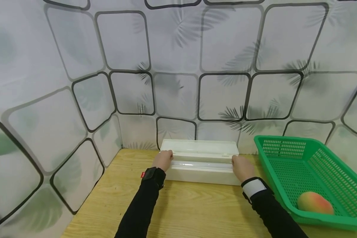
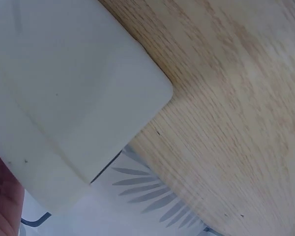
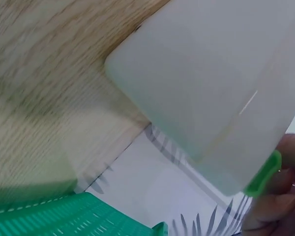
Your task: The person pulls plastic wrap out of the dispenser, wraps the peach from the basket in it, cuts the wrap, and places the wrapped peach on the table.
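A long white cling film dispenser [image 1: 200, 177] lies on the table with its lid [image 1: 199, 145] raised at the back. A shiny clear roll [image 1: 202, 165] shows in its opening. My left hand [image 1: 163, 159] grips the top edge at the left end, its fingers curled and partly hidden in the left wrist view. At the other end, my right hand [image 1: 243, 168] grips the top corner. The right wrist view shows its fingers around a small green piece [image 3: 263, 174] at that corner.
On the right stands a green plastic basket [image 1: 285, 191] with a red-yellow mango [image 1: 315, 202] in it. A patterned curtain [image 1: 178, 96] hangs behind and along the left of the wooden table [image 1: 193, 211].
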### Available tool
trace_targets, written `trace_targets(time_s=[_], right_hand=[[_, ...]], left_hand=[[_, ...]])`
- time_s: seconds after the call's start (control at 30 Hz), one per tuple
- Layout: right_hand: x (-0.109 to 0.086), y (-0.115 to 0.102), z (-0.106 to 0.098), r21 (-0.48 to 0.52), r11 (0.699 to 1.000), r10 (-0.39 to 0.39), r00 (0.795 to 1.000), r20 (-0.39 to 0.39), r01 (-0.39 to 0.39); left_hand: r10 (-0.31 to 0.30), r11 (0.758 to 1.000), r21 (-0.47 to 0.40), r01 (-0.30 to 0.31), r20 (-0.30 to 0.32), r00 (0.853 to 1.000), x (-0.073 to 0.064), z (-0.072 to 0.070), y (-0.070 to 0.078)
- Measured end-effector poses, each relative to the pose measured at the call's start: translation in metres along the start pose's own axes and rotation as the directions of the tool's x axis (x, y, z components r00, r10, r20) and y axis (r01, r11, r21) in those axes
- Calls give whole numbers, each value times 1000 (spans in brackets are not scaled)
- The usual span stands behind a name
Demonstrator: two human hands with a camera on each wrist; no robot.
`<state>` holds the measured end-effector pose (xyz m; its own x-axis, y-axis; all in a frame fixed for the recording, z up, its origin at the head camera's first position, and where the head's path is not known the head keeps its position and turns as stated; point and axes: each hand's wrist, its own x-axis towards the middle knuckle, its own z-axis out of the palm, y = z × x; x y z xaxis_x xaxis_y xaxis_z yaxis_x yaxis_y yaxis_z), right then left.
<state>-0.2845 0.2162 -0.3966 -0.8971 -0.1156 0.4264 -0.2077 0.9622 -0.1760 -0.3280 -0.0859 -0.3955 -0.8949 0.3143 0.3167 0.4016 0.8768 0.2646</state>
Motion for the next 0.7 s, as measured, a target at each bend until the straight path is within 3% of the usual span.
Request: trace_targets(time_s=[0.2,0.33,0.57,0.7], right_hand=[[2,5,-1,-3,1000,-20,1000,-21,20],[5,5,-3,-19,999,-38,998,-41,37],[8,3,-15,3,998,62,998,-2,-62],[8,3,-21,21,997,72,997,-25,-71]], left_hand=[[-17,1000,-10,17,41,999,4,0,-6],[-26,999,-22,27,20,999,2,-5,-6],[-7,1000,16,7,-27,1000,2,-13,-3],[-8,1000,-13,7,-37,999,2,-19,0]])
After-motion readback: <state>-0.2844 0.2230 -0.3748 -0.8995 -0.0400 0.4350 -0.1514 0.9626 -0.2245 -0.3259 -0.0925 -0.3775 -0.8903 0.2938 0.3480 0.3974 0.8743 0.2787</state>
